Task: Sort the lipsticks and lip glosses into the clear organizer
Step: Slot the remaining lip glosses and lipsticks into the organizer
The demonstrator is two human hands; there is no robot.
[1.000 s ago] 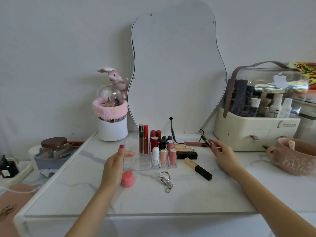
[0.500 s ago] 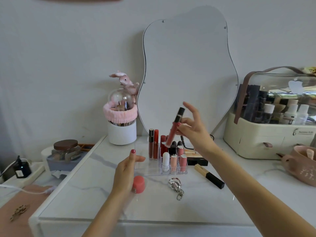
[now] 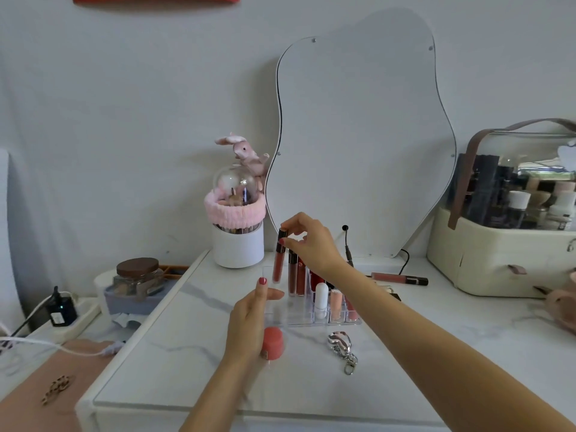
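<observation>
- While the left hand [image 3: 249, 319], open and flat at lower centre, steadies the clear organizer [image 3: 299, 319], nothing there has shifted.
- At centre, the right hand [image 3: 308, 241] now pinches a lip gloss [image 3: 278, 260] upright over the organizer's back-left slot, lifted from the tabletop right of it.
- One more gloss [image 3: 399, 279] lies at centre right, unsorted.

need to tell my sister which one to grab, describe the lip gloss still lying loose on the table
Start at the wavy mirror leaning on the wall. On the marble tabletop below its right side, behind the clear organizer, the lip gloss lies flat. It is a pink tube with a black cap, whereas the organizer's tubes stand upright.
</observation>
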